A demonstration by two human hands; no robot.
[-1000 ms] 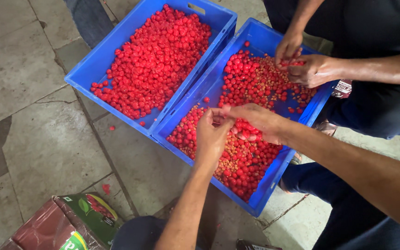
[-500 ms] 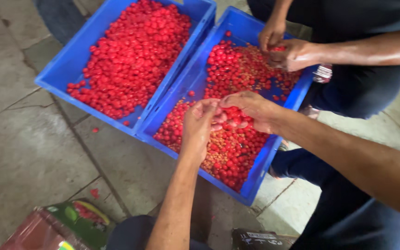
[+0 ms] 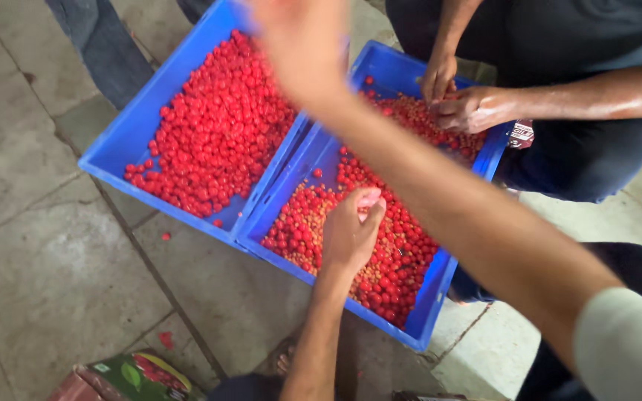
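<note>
Red cherries (image 3: 380, 245), small and round, w/ bits of stem mixed in, fill the near blue crate (image 3: 440, 286) on the floor. This crate is the landmark. Left hand (image 3: 351, 234) sits down in the fruit near crate's middle, fingers curled loosely together w/ tips pinched around something pale pink; can't tell exactly what it is. Right hand (image 3: 302, 44) is raised high over the crate's far-left corner, blurred, arm crossing diagonally above the fruit; whether it's open or gripping anything I can't tell.

At the crate's far end a co-worker's two hands (image 3: 458, 100) rest in the cherries, close together, fingers bent; dark shirt and trousers behind the far-right rim.

Crate's left long wall touches a second blue crate (image 3: 124, 145), its fruit (image 3: 221, 134) cleaner and brighter, layer thinning toward its near corner. One loose cherry (image 3: 166, 236) lies on the tiled floor (image 3: 53, 282) just outside that corner. Floor left of both crates is bare grey stone tile, wide. Near the landmark crate's front-left, a green printed carton (image 3: 124, 375) at frame bottom.
</note>
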